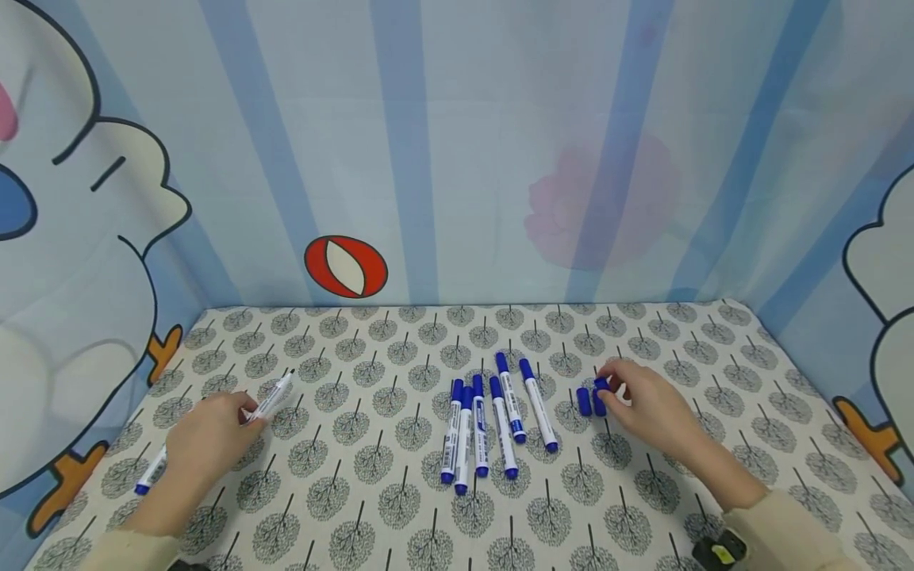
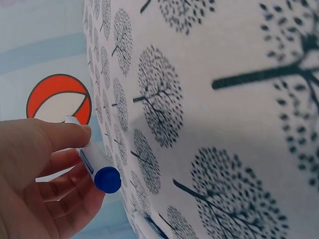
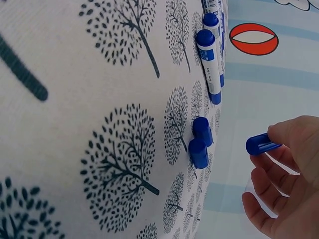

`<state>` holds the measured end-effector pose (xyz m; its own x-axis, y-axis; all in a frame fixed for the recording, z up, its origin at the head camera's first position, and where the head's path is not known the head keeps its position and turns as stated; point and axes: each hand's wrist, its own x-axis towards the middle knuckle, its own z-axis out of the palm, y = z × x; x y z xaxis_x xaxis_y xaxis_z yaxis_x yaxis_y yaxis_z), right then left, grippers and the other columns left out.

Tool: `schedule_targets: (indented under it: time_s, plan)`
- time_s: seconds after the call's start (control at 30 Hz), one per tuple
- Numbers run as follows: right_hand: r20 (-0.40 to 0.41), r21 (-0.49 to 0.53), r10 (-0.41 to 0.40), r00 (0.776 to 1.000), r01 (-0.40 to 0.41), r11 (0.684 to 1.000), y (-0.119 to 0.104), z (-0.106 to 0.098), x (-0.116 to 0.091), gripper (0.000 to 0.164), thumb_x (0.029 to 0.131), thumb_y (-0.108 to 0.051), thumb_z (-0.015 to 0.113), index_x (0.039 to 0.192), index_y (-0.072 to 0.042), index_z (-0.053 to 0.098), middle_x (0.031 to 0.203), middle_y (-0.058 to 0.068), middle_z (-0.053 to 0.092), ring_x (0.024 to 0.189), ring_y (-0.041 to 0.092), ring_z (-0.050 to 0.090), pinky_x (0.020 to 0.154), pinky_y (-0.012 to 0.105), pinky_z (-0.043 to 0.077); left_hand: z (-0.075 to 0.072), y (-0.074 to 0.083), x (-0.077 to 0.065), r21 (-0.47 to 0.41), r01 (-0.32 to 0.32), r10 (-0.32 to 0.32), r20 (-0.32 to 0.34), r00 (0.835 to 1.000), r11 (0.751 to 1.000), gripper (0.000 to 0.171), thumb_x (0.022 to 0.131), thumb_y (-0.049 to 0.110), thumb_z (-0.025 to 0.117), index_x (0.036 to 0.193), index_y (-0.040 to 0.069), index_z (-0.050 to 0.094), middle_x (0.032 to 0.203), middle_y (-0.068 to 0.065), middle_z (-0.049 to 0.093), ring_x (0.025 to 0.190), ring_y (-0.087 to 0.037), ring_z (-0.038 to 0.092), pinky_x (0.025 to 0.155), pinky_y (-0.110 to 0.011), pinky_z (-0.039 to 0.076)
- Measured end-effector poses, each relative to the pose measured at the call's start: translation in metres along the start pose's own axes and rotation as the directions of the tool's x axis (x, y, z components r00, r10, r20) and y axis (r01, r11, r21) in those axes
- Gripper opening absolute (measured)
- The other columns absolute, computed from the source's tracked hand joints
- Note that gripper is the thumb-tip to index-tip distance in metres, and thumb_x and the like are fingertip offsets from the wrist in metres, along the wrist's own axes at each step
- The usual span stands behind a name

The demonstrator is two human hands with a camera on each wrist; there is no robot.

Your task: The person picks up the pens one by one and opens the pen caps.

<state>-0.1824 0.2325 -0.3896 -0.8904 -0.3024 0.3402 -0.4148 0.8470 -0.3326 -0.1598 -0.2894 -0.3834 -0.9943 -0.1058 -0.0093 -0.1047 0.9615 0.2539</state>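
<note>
Between thumb and fingers, my left hand [image 1: 214,432] holds an uncapped white marker [image 1: 274,396], its dark tip pointing away from me; the blue end [image 2: 107,179] faces the left wrist camera. Another white marker [image 1: 153,469] lies on the cloth, partly hidden behind the left wrist. My right hand [image 1: 646,400] pinches a loose blue marker cap [image 3: 263,143] over the cloth. Two more blue caps, a left one [image 1: 584,401] and a right one [image 1: 599,407], lie side by side just beneath those fingers.
Several capped white-and-blue markers [image 1: 479,428] lie roughly parallel in the middle of the table. A tree-print cloth [image 1: 357,507] covers the tabletop. Behind it hangs a striped blue backdrop [image 1: 471,159] with a red ball print [image 1: 347,267].
</note>
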Motion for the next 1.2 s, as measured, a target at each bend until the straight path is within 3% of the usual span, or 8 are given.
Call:
schedule_targets:
  time_s: [0.47, 0.77, 0.9, 1.07, 1.2]
  plan:
    - [0.014, 0.008, 0.023, 1.000, -0.023, 1.000, 0.001, 0.003, -0.001, 0.023, 0.080, -0.011, 0.067, 0.101, -0.006, 0.060, 0.080, -0.002, 0.060, 0.067, 0.009, 0.051, 0.056, 0.023, 0.043, 0.002, -0.026, -0.008, 0.014, 0.097, -0.098, 0.074, 0.992, 0.995, 0.031, 0.081, 0.025, 0.065, 0.101, 0.001, 0.062, 0.066, -0.004, 0.057, 0.051, -0.018, 0.047, 0.040, -0.029, 0.038]
    - [0.004, 0.008, 0.017, 1.000, -0.017, 1.000, 0.002, 0.003, -0.002, 0.022, 0.080, -0.011, 0.068, 0.100, -0.008, 0.060, 0.079, -0.003, 0.060, 0.066, 0.009, 0.050, 0.055, 0.023, 0.042, 0.005, -0.038, -0.008, 0.026, 0.178, -0.180, 0.098, 0.979, 0.984, 0.034, 0.081, 0.026, 0.065, 0.103, -0.001, 0.061, 0.076, -0.012, 0.061, 0.057, -0.021, 0.051, 0.043, -0.032, 0.040]
    - [0.012, 0.013, 0.020, 1.000, -0.020, 1.000, 0.002, 0.003, -0.002, 0.021, 0.081, -0.011, 0.067, 0.101, -0.008, 0.060, 0.080, -0.002, 0.060, 0.067, 0.009, 0.050, 0.055, 0.023, 0.041, 0.004, -0.042, -0.009, 0.037, 0.186, -0.189, 0.092, 0.978, 0.982, 0.034, 0.080, 0.023, 0.065, 0.102, -0.003, 0.060, 0.079, -0.015, 0.062, 0.057, -0.021, 0.051, 0.043, -0.032, 0.040]
    - [0.025, 0.008, 0.034, 0.999, -0.034, 0.999, 0.003, 0.004, -0.001, 0.022, 0.081, -0.012, 0.067, 0.102, -0.008, 0.060, 0.081, -0.002, 0.060, 0.067, 0.009, 0.050, 0.055, 0.023, 0.042, 0.001, -0.046, -0.010, 0.047, 0.190, -0.194, 0.089, 0.977, 0.981, 0.030, 0.080, 0.021, 0.064, 0.098, -0.002, 0.059, 0.073, -0.012, 0.060, 0.056, -0.021, 0.051, 0.043, -0.032, 0.040]
    - [0.029, 0.010, 0.030, 0.999, -0.030, 0.999, 0.003, 0.004, 0.000, 0.023, 0.082, -0.012, 0.067, 0.103, -0.007, 0.060, 0.081, -0.001, 0.060, 0.067, 0.009, 0.050, 0.055, 0.023, 0.041, 0.000, -0.051, -0.008, 0.057, 0.218, -0.223, 0.120, 0.967, 0.974, 0.027, 0.081, 0.022, 0.064, 0.096, 0.000, 0.059, 0.070, -0.009, 0.058, 0.056, -0.021, 0.051, 0.043, -0.032, 0.040]
